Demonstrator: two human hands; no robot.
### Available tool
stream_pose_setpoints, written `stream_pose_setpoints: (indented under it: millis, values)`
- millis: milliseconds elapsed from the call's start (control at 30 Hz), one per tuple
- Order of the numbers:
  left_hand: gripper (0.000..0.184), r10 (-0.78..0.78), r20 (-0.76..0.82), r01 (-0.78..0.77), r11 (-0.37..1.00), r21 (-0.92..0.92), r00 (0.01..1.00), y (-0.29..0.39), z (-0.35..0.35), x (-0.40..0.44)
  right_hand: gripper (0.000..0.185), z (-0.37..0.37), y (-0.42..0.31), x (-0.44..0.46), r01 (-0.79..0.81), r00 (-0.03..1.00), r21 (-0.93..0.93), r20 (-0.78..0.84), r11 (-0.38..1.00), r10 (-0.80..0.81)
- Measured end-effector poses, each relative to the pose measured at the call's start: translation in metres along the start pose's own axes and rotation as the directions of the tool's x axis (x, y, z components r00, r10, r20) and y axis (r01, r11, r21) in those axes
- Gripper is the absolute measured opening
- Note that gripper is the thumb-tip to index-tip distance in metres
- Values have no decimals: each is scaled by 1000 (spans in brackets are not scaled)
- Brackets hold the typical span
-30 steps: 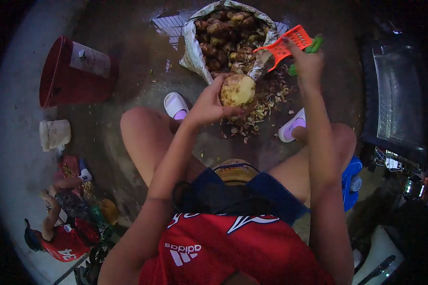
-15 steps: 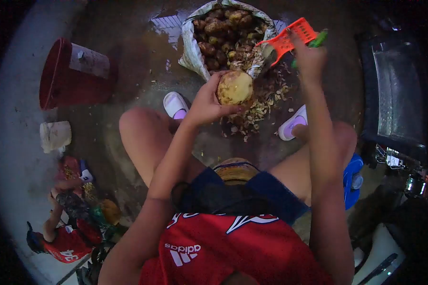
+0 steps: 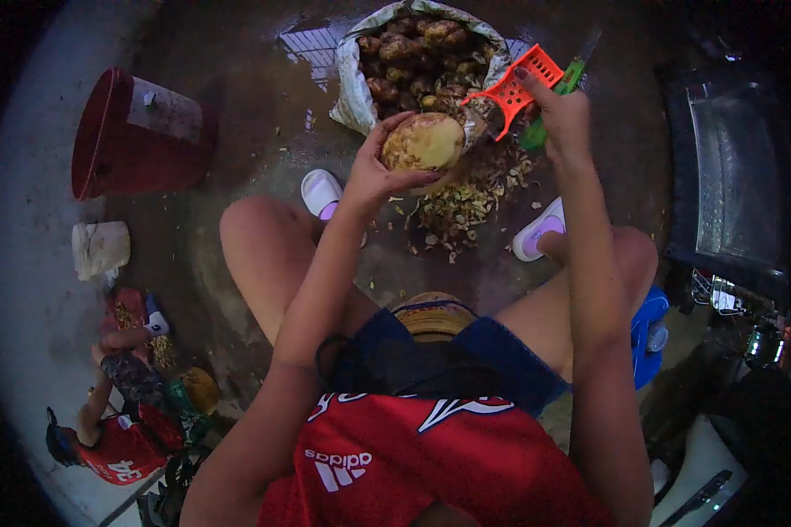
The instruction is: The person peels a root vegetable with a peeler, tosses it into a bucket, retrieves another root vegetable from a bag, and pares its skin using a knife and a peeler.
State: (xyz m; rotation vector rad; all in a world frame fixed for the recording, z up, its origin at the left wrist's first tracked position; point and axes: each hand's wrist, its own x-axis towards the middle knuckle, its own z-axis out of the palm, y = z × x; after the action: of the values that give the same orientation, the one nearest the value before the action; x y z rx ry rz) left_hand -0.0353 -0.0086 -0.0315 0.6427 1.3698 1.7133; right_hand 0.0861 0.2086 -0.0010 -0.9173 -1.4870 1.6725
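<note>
My left hand [image 3: 380, 167] is wrapped round a large, partly peeled potato [image 3: 424, 143], whose right side is pale yellow and whose left side keeps brown skin. In my right hand [image 3: 561, 114] are an orange peeler [image 3: 516, 89] and a green-handled knife [image 3: 570, 77] with its blade pointing up. The peeler's head is just right of the potato, apart from it. Behind the potato stands a white sack [image 3: 352, 86] full of brown potatoes [image 3: 400, 51]. Peelings [image 3: 455, 209] lie on the floor below the sack.
A red bucket [image 3: 154, 140] and a small white pail [image 3: 101, 249] stand at the left. Another person [image 3: 127, 435] in a red shirt sits at the lower left. A blue stool or chair [image 3: 649, 338] is at the right, below a dark padded object [image 3: 738, 171].
My left hand has moved slightly up and left with the potato, which has turned. The peeler has tilted and shifted slightly down and left, and the knife blade now shows.
</note>
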Motion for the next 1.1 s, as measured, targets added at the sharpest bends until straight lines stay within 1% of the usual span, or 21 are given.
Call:
stream_pose_setpoints:
  millis: [100,133,200,300,400,500,533,633,733,833,933,1033,1067,1100]
  values:
    - [85,-63,-97,53,993,-103,993,-2,0,1,27,-4,5,5,-45,999,-264,-30,964,38]
    - [82,-77,-122,60,989,-137,990,-1,-1,1,28,-3,5,4,44,997,-327,-52,944,-65]
    - [76,-109,-170,72,976,-208,980,1,-4,2,29,1,2,-1,208,960,-454,-76,866,-271]
    - [55,-71,-42,49,916,-399,997,-9,-20,6,31,-2,-17,-8,261,954,-477,-4,839,-299]
    - [45,-179,-118,53,735,-676,977,-11,-5,0,31,-2,-20,-14,197,972,-495,-16,846,-235]
    - [47,-381,-105,165,611,-774,919,-8,16,1,30,9,2,-17,-13,998,-271,57,963,30]
    - [49,-376,-129,166,657,-736,917,-17,18,1,29,20,12,-25,-7,999,-94,47,996,11]
    - [46,-446,-122,182,579,-795,887,-34,17,5,22,24,2,-36,-69,996,-259,33,964,80]
    - [46,-418,-117,167,582,-796,901,-26,20,10,21,19,4,-29,-56,998,-268,-21,962,52]
    - [49,-429,-129,156,568,-808,894,-24,23,10,22,16,23,-24,-82,997,-268,-37,960,74]
    - [46,-373,-88,140,541,-829,924,-28,18,10,23,20,27,-23,-17,999,-241,-39,970,8]
    - [43,-340,-16,205,603,-771,940,-11,14,4,21,15,-3,-21,52,986,-361,-129,931,-105]
    - [47,-382,18,279,642,-714,924,-28,-1,10,22,11,-2,-18,17,990,-334,-124,943,-62]
    - [48,-347,9,266,702,-660,938,-23,3,9,22,4,-2,-12,-17,993,-306,-118,952,-20]
